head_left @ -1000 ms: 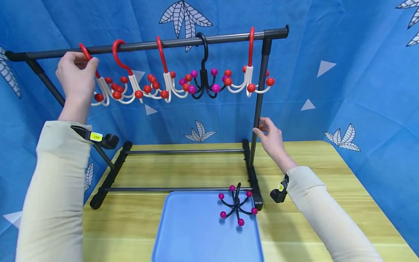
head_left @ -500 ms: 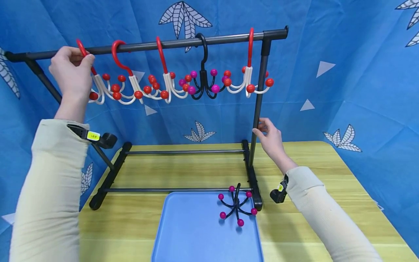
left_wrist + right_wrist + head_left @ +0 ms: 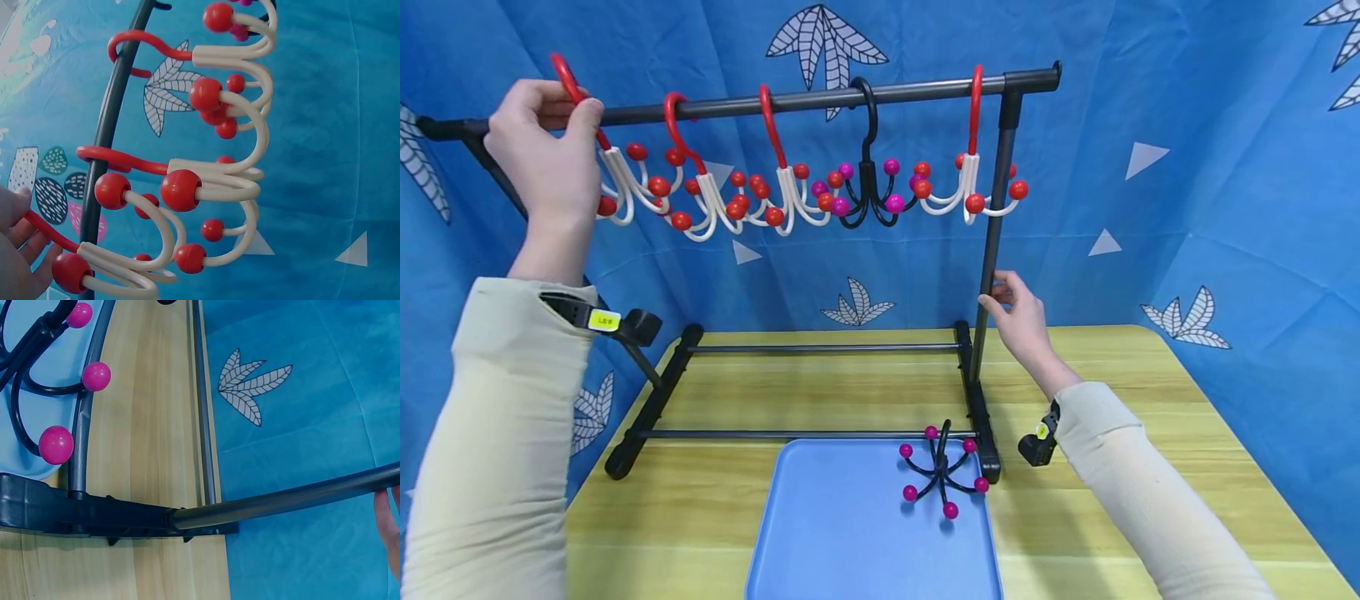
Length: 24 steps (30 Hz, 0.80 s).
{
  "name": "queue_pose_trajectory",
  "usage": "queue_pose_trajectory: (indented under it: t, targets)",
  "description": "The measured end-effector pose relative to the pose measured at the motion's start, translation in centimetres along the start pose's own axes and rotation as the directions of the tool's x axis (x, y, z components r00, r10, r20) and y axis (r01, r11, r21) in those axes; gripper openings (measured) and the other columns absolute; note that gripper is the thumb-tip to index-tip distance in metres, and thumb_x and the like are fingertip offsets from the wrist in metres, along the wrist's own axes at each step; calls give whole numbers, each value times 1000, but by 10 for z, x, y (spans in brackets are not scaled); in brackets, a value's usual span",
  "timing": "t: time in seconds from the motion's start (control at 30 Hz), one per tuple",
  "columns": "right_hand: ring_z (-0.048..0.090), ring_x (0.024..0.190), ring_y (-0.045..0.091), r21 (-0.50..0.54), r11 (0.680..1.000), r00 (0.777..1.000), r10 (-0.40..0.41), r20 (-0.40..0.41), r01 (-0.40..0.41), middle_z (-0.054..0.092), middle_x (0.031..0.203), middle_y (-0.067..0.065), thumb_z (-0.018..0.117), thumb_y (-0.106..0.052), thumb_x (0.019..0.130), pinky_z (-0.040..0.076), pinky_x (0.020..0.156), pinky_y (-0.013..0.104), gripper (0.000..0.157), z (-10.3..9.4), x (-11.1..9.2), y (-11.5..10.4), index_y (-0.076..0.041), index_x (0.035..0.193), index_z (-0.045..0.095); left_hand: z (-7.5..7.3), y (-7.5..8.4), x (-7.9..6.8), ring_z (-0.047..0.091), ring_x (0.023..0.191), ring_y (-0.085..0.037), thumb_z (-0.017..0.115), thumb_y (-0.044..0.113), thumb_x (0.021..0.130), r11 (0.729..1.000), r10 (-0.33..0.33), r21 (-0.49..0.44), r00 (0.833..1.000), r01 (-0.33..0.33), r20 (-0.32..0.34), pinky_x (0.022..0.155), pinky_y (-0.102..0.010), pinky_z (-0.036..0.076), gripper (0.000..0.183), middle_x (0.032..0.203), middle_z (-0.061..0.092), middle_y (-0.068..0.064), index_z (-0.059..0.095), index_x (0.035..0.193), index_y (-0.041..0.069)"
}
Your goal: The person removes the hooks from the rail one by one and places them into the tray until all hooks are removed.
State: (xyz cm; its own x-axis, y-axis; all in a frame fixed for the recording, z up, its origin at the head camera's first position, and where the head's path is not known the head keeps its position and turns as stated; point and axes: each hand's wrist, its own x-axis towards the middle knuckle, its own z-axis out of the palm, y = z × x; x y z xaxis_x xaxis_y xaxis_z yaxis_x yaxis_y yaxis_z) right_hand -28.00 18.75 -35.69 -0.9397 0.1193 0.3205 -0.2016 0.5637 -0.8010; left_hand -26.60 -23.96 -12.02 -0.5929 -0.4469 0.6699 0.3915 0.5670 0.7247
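My left hand (image 3: 546,158) pinches the red hook of a white multi-claw hanger (image 3: 622,177) with red ball tips, at the left end of the rail (image 3: 730,107). The hook's top stands above the rail. In the left wrist view, fingers (image 3: 19,215) hold the red hook beside the rail; whether it still passes over the rail I cannot tell. My right hand (image 3: 1021,315) grips the rack's right post (image 3: 991,250) with thumb and fingers. Only its fingertips (image 3: 386,519) show in the right wrist view.
More hangers hang along the rail: red-and-white ones (image 3: 790,196) and a black one (image 3: 867,179) with pink balls. Another black hanger (image 3: 942,471) lies on the blue tray (image 3: 767,533), beside the rack's right foot (image 3: 981,433). Blue cloth (image 3: 1225,167) surrounds the wooden table (image 3: 1150,417).
My left hand has moved left and up with the hanger, raising its hook higher above the rail. The neighbouring hanger has swung slightly. My right hand stays on the post.
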Motion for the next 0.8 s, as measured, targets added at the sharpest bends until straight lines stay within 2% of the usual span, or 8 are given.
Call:
queue_pose_trajectory:
  t: [0.17,0.27,0.47,0.63,0.8]
  targets:
    - [56,104,26,-1,1000,1000,-9,-10,9,57,110,12,55,-26,91,47,86,43,42,0,0,0,-12,129,44,-2,0,-12,48,91,4,62,36,83,998,59,26,998,-59,-38,86,-17,35,25,94,58,16,66,103,21]
    - [56,103,26,1,1000,1000,-9,-13,9,58,109,12,56,-25,91,47,85,43,41,-1,-1,-1,-12,128,44,-4,1,-19,49,92,3,62,37,82,997,72,24,996,-71,-59,82,-18,37,26,96,59,15,66,102,21]
    - [56,102,25,10,1000,1000,-8,-11,8,58,109,12,56,-24,91,47,86,43,42,0,-1,-1,-12,129,44,-12,2,-26,49,93,3,61,36,83,997,73,22,993,-72,-94,80,-17,38,27,96,58,18,66,103,20]
    - [56,102,25,11,1000,1000,-8,-10,8,57,109,12,56,-23,91,46,87,43,42,0,-1,-1,-12,129,44,-17,-5,-31,48,96,2,61,38,82,997,69,37,994,-66,-89,80,-17,39,29,99,57,18,65,105,20]
    - [55,102,25,13,1000,1000,-11,-11,11,57,109,12,56,-25,91,46,87,43,42,0,-2,0,-12,129,44,-22,-7,-43,49,96,1,63,36,82,998,49,30,996,-47,-77,78,-18,39,29,100,57,17,66,104,18]
